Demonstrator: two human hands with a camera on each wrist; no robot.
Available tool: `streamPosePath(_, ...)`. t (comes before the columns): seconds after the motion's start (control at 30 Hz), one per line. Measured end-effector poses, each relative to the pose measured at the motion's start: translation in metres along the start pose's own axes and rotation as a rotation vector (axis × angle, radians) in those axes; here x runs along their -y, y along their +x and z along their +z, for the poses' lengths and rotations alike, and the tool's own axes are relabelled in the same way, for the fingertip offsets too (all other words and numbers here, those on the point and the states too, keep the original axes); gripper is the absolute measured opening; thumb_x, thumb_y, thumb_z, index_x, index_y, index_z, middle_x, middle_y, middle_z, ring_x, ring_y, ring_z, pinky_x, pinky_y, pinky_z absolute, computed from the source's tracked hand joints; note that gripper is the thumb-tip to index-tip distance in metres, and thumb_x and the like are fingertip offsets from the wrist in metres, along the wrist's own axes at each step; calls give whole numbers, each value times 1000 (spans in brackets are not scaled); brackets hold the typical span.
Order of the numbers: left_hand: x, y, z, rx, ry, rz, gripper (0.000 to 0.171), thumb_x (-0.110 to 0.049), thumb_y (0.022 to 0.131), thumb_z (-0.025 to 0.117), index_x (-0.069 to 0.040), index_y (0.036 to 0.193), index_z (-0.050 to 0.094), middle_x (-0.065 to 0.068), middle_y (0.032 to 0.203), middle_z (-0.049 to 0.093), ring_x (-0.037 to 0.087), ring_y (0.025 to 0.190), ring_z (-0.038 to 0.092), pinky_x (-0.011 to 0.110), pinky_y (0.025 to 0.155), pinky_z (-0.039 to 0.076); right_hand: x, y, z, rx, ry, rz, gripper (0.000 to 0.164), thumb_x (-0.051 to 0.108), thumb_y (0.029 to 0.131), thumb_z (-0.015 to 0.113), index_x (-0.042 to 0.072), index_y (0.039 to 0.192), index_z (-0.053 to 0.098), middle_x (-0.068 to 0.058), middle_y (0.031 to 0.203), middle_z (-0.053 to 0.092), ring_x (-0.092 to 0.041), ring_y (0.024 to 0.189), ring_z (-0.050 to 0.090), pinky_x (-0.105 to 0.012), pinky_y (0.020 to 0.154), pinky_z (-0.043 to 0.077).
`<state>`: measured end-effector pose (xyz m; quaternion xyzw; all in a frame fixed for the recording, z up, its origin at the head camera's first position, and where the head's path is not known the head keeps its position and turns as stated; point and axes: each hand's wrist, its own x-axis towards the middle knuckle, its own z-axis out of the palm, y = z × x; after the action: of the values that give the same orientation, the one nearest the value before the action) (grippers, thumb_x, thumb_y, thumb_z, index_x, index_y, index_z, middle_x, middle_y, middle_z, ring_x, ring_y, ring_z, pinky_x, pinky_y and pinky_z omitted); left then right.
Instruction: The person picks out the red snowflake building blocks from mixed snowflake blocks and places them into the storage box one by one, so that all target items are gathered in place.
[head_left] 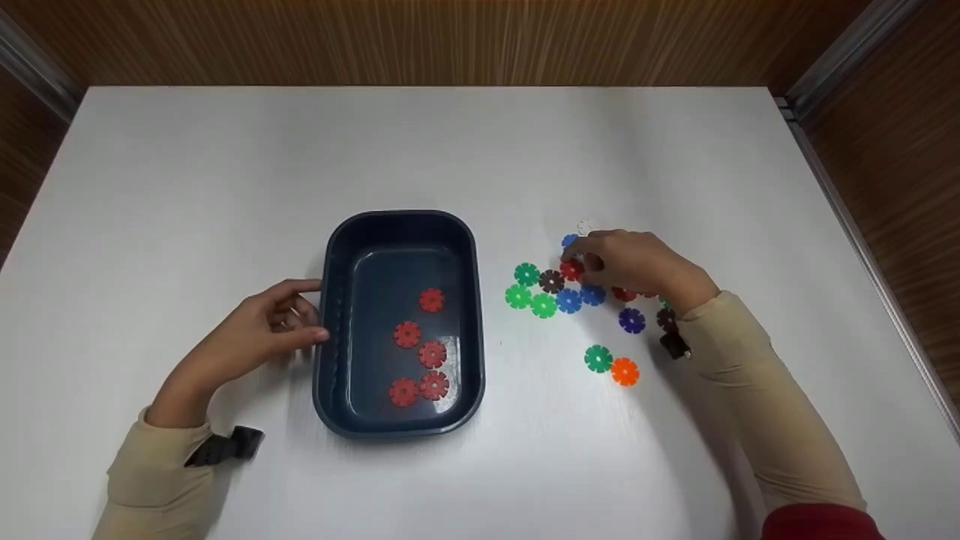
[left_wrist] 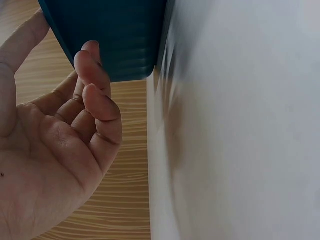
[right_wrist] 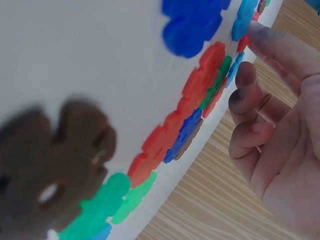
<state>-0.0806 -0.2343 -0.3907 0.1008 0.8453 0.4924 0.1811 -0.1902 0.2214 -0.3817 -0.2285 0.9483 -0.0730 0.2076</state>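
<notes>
On the left, my left hand (head_left: pixel 262 326) touches the outer left wall of a dark blue tray (head_left: pixel 324 375) with thumb and forefinger, the other fingers loosely bent. In the left wrist view the same hand (left_wrist: pixel 60 135) lies beside the tray (left_wrist: pixel 110 40). Five red notched discs, one a red disc (head_left: pixel 431 300), lie flat inside the tray. My right hand (head_left: pixel 637 262) is over a spread of coloured discs, its fingertips right at a red disc (head_left: pixel 571 270). In the right wrist view its thumb (right_wrist: pixel 285 47) reaches down to the discs while other fingers curl loosely.
Around the right hand lie green discs (head_left: pixel 526 274), blue discs (head_left: pixel 568 301), a brown disc (head_left: pixel 551 282) and a purple-blue disc (head_left: pixel 631 321). Nearer the front are a green disc (head_left: pixel 598 358) and an orange disc (head_left: pixel 625 371). Wood-grain panels (head_left: pixel 420 45) border the white table (head_left: pixel 225 165).
</notes>
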Motion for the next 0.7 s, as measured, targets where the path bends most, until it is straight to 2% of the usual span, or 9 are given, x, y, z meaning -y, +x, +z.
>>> streamPosePath(0.2,1,-1,0,0,-6,1,59,-17,87,72,-3,138,46,1,95,57,5,78,59,23,63,46,7,2,3,23,-58,1,36,25,90,68,19,124,62,-4,88,61,-17,69,56,-33,65,48)
streamPosePath(0.4,2,0,0,4,-16,3,58,-17,88,72,-3,138,47,2,95,57,5,78,59,23,63,46,11,7,5,35,-121,8,41,24,87,68,14,126,59,-6,96,65,-19,71,57,-33,62,48)
streamPosePath(0.63,2,1,0,-2,-11,4,57,-17,87,72,-3,137,48,1,94,58,6,78,59,24,62,46,13,5,7,0,-176,-21,40,22,85,69,11,122,59,-7,87,64,-22,69,54,-35,66,50)
streamPosePath(0.7,1,1,0,-2,-10,4,57,-17,87,72,-3,137,47,2,94,58,6,77,59,24,62,46,15,3,5,-16,-169,-32,39,23,85,68,12,122,59,-6,82,63,-21,65,53,-33,63,49)
